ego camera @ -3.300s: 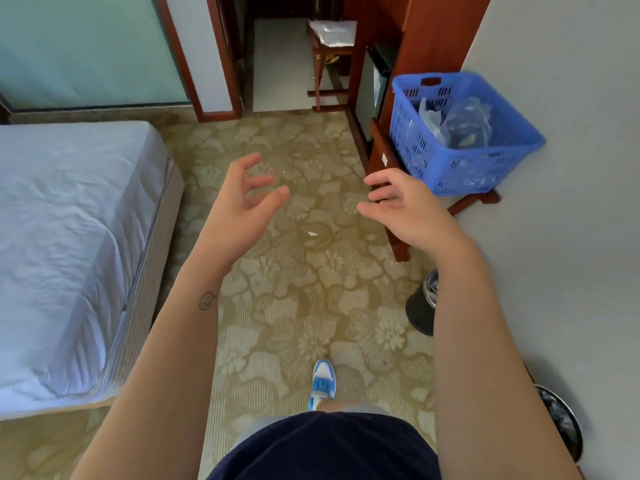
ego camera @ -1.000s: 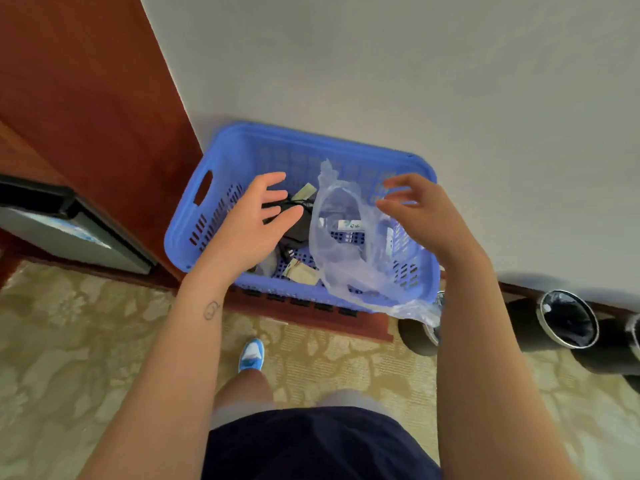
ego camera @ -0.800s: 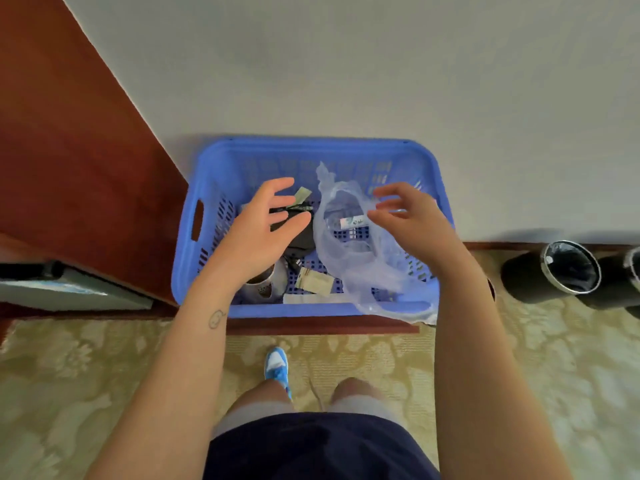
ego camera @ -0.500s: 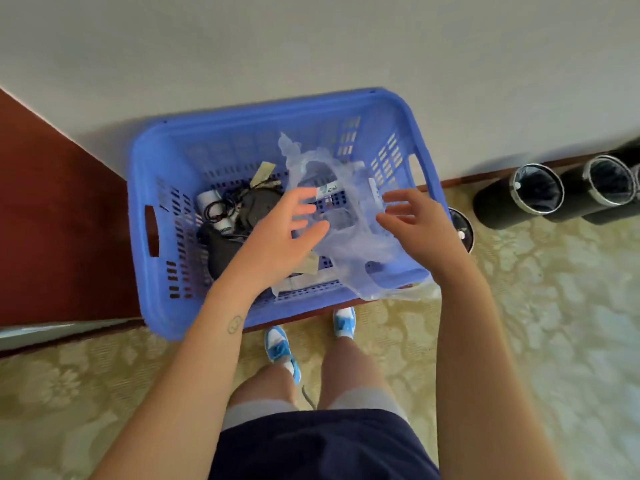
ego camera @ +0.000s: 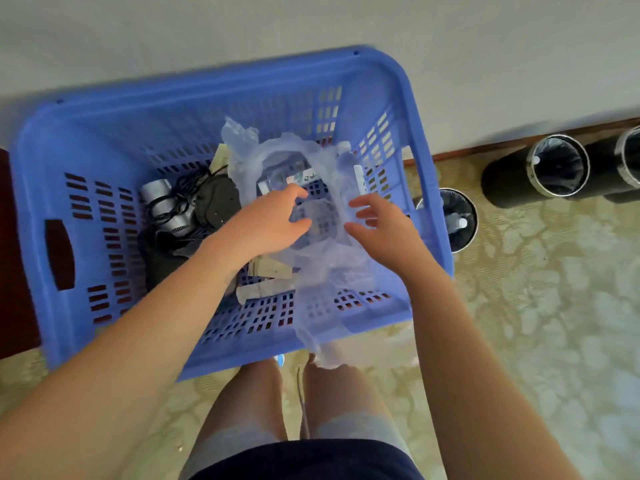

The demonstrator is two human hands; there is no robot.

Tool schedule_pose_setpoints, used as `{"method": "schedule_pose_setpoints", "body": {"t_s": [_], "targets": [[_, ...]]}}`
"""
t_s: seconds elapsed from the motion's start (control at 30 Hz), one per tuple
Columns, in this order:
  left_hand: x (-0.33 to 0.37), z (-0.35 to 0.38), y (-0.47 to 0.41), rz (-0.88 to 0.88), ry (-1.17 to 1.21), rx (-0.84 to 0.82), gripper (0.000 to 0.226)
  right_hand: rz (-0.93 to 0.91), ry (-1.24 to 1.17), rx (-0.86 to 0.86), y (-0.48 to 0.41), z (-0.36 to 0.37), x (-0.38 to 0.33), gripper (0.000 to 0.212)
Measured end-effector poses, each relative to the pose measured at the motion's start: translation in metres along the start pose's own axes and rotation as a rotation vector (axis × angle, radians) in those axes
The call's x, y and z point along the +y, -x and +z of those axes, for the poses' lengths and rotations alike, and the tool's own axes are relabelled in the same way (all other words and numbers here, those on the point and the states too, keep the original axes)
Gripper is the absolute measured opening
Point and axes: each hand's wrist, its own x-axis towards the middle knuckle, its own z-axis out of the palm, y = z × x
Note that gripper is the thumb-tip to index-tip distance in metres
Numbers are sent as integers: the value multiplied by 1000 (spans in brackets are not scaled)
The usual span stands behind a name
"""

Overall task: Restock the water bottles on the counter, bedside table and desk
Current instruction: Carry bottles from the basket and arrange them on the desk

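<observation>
The water bottles (ego camera: 358,174) lie in a thin clear bag (ego camera: 244,150) at the right of the blue basket (ego camera: 207,83). They are likely heavy for such soft, slippery film, so grip a bottle's body. The right hand (ego camera: 382,225) is spread loose beside the bag; the left hand (ego camera: 268,223) curves over it, but whether it pinches the film I cannot tell. A tangled black cable (ego camera: 173,202) and paper packets (ego camera: 270,270) crowd the left.

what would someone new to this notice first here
A big blue basket fills the middle, by the pale wall. Inside it on the right lies a crumpled clear plastic bag, with the left hand and right hand at its opening, fingers loosely spread. Black cylindrical bins sit on the patterned carpet at the far right.
</observation>
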Motion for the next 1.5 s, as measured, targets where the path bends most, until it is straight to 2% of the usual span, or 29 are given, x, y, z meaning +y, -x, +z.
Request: {"method": "schedule_pose_setpoints", "body": {"t_s": [0.27,0.4,0.5,0.67,0.77,0.9,1.07,1.17,1.23,1.33,1.4,1.5], "targets": [[-20,4,-115,-193,-74,-64,55,24,30,-13,-113,-6,-2,44],[-38,12,-148,-229,-150,-92,55,49,189,-26,-162,0,10,52],[-54,18,-169,-273,-194,-147,65,69,334,-56,-189,11,17,58],[-68,25,-196,-260,-205,-99,75,70,454,-139,-218,28,22,62],[-72,28,-204,-257,-244,-64,83,41,522,-166,-231,34,24,56],[-76,37,-208,-261,-389,-49,90,38,636,-138,-240,38,28,53],[-84,48,-206,-310,-507,-65,75,40,738,-68,-240,48,31,57],[-91,63,-200,-362,-350,-117,95,70,813,-87,-238,54,35,64],[-95,71,-196,-374,-233,-109,99,85,800,-127,-236,56,39,69],[-92,74,-188,-385,-136,-101,108,126,664,-162,-231,55,42,67],[-84,74,-180,-393,-54,-101,115,165,570,-196,-227,51,40,74],[-66,71,-165,-382,6,-115,104,137,575,-241,-215,38,32,72]]}}
